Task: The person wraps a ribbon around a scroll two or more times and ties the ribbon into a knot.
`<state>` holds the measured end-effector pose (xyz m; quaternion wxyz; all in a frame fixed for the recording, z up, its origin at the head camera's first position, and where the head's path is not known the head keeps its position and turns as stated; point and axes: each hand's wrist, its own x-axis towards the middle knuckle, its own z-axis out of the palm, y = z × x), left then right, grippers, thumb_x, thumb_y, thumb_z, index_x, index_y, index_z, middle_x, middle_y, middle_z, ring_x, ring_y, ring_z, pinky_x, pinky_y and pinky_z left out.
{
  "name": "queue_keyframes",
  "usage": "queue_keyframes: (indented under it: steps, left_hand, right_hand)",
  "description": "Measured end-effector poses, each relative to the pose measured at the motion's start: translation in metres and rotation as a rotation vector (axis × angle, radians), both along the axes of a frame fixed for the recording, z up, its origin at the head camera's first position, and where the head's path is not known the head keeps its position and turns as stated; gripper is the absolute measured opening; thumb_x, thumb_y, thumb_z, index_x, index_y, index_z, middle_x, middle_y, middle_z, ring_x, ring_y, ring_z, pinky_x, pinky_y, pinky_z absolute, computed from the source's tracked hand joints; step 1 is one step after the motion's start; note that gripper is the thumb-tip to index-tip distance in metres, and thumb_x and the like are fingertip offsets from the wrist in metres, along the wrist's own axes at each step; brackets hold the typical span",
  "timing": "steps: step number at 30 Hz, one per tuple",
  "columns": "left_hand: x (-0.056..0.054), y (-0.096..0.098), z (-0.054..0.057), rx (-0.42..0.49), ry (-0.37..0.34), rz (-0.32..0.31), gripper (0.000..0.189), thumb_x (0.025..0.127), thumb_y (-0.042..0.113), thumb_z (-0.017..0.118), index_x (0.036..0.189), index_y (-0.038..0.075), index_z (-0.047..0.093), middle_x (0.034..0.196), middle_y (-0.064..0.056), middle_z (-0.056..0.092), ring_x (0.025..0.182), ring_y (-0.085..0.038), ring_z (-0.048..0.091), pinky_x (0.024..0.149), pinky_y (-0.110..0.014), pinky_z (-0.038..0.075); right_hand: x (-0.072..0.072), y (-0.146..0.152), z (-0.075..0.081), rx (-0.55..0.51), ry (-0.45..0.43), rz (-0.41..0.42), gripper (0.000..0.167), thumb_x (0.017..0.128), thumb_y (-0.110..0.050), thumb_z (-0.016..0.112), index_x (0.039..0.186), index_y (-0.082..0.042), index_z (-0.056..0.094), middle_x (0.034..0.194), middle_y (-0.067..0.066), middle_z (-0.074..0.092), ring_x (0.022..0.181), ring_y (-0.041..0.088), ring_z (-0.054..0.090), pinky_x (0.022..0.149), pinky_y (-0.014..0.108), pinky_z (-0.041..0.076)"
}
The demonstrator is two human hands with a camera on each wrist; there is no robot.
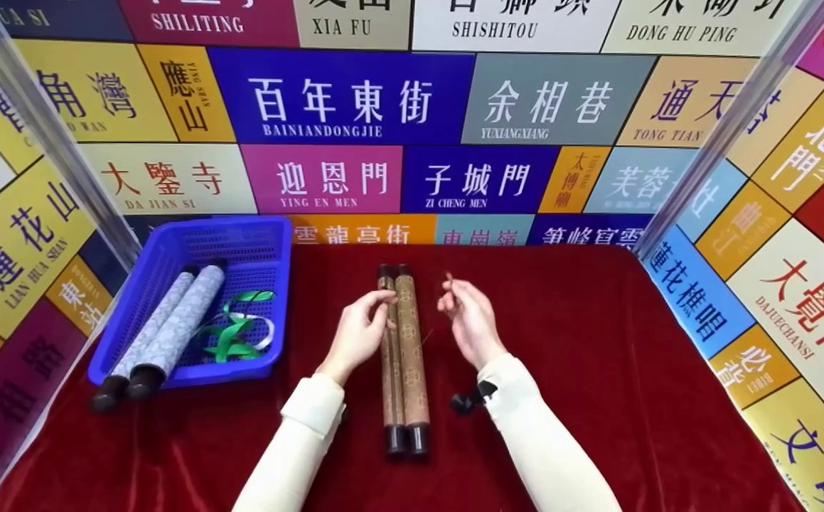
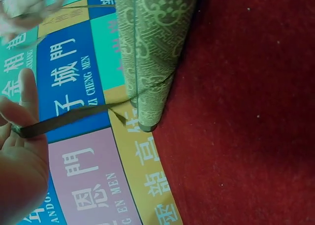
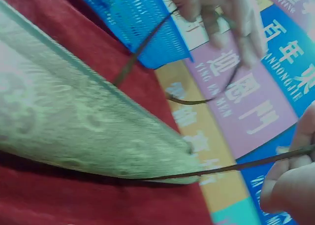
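Note:
A brown patterned scroll (image 1: 410, 341), rolled up from both ends into two parallel rolls with dark knobs, lies lengthwise on the red cloth. Around it runs a thin dark ribbon (image 2: 74, 117), its two ends drawn out to opposite sides. My left hand (image 1: 363, 327) is at the scroll's left edge and holds one ribbon end; a slack loop of it shows below those fingers in the right wrist view. To the right of the scroll, raised above the cloth, my right hand (image 1: 470, 320) pinches the other end, which looks taut in the right wrist view (image 3: 246, 163).
At the left stands a blue plastic basket (image 1: 280, 306). Two rolls of a blue-grey patterned scroll (image 1: 184, 327) lean out over its near rim, beside green and white ribbons (image 1: 237, 334). Walls printed with coloured name signs (image 1: 344, 96) enclose the red-covered table (image 1: 568, 341).

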<state>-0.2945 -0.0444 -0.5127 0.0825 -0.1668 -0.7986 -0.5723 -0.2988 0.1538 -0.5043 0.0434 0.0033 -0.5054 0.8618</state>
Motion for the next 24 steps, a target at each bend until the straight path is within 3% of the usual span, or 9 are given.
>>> queue_keyframes:
  steps: [4, 8, 10, 12, 15, 17, 19, 22, 24]
  left_hand:
    - [-0.003, 0.002, -0.002, -0.129, -0.011, -0.077, 0.031, 0.096, 0.004, 0.058, 0.126, 0.0, 0.065, 0.111, -0.02, 0.072, 0.082, -0.029, 0.069, 0.074, -0.029, 0.055]
    - [-0.005, 0.009, -0.004, -0.249, -0.002, -0.183, 0.036, 0.094, 0.01, 0.064, 0.129, 0.0, 0.064, 0.12, -0.018, 0.071, 0.1, -0.027, 0.067, 0.093, -0.042, 0.054]
    - [-0.006, 0.014, -0.004, -0.284, 0.006, -0.228, 0.032, 0.095, 0.014, 0.066, 0.124, 0.001, 0.067, 0.117, -0.016, 0.072, 0.102, -0.026, 0.068, 0.093, -0.041, 0.055]
    - [-0.006, 0.02, -0.005, -0.302, -0.002, -0.272, 0.024, 0.096, 0.017, 0.065, 0.113, 0.001, 0.07, 0.106, -0.015, 0.075, 0.094, -0.024, 0.071, 0.084, -0.033, 0.057]
    - [-0.007, 0.025, -0.006, -0.266, -0.05, -0.333, 0.023, 0.101, 0.017, 0.059, 0.099, -0.002, 0.07, 0.089, -0.019, 0.076, 0.078, -0.031, 0.072, 0.066, -0.023, 0.053]
    - [-0.007, 0.027, -0.007, -0.2, -0.101, -0.352, 0.026, 0.104, 0.014, 0.052, 0.097, -0.006, 0.068, 0.087, -0.024, 0.075, 0.076, -0.038, 0.072, 0.06, -0.019, 0.05]
    - [-0.008, 0.027, -0.009, -0.119, -0.152, -0.353, 0.029, 0.106, 0.011, 0.046, 0.102, -0.009, 0.067, 0.092, -0.029, 0.074, 0.078, -0.041, 0.071, 0.06, -0.02, 0.051]
    - [-0.01, 0.025, -0.01, -0.037, -0.192, -0.316, 0.03, 0.107, 0.01, 0.042, 0.11, -0.009, 0.065, 0.097, -0.03, 0.072, 0.081, -0.036, 0.072, 0.067, -0.03, 0.058]
    - [-0.011, 0.023, -0.01, -0.008, -0.193, -0.273, 0.03, 0.107, 0.009, 0.042, 0.113, -0.009, 0.065, 0.097, -0.028, 0.072, 0.082, -0.031, 0.073, 0.072, -0.039, 0.06]
  right_hand:
    - [0.001, -0.003, 0.011, 0.185, 0.106, 0.005, 0.017, 0.102, -0.004, 0.048, 0.094, -0.006, 0.063, 0.074, -0.002, 0.064, 0.079, 0.013, 0.063, 0.09, 0.029, 0.047]
    - [0.004, -0.011, 0.016, 0.362, 0.16, 0.051, 0.014, 0.1, -0.005, 0.055, 0.1, -0.001, 0.069, 0.095, 0.002, 0.075, 0.1, 0.015, 0.068, 0.108, 0.04, 0.043]
    - [0.006, -0.017, 0.017, 0.403, 0.181, 0.08, 0.016, 0.099, -0.004, 0.057, 0.105, 0.005, 0.069, 0.105, 0.007, 0.075, 0.105, 0.017, 0.068, 0.104, 0.038, 0.048]
    - [0.008, -0.021, 0.018, 0.418, 0.19, 0.116, 0.021, 0.098, -0.003, 0.058, 0.111, 0.012, 0.066, 0.113, 0.013, 0.074, 0.109, 0.02, 0.069, 0.099, 0.033, 0.052]
    - [0.009, -0.024, 0.019, 0.483, 0.191, 0.177, 0.027, 0.1, -0.005, 0.057, 0.118, 0.013, 0.063, 0.119, 0.023, 0.07, 0.113, 0.028, 0.069, 0.091, 0.026, 0.054]
    - [0.008, -0.023, 0.018, 0.574, 0.161, 0.184, 0.031, 0.102, -0.01, 0.054, 0.125, 0.01, 0.061, 0.122, 0.026, 0.069, 0.113, 0.031, 0.068, 0.093, 0.028, 0.056]
    - [0.006, -0.02, 0.014, 0.742, 0.126, 0.139, 0.031, 0.103, -0.015, 0.053, 0.125, 0.003, 0.064, 0.121, 0.023, 0.07, 0.11, 0.029, 0.068, 0.091, 0.03, 0.055]
    - [0.004, -0.014, 0.004, 0.975, 0.064, 0.045, 0.025, 0.101, -0.018, 0.056, 0.115, -0.004, 0.071, 0.108, 0.015, 0.075, 0.094, 0.022, 0.07, 0.082, 0.029, 0.055]
    - [0.004, -0.011, -0.002, 1.049, 0.047, 0.007, 0.02, 0.098, -0.016, 0.06, 0.104, -0.004, 0.074, 0.095, 0.014, 0.075, 0.08, 0.017, 0.066, 0.074, 0.026, 0.051]
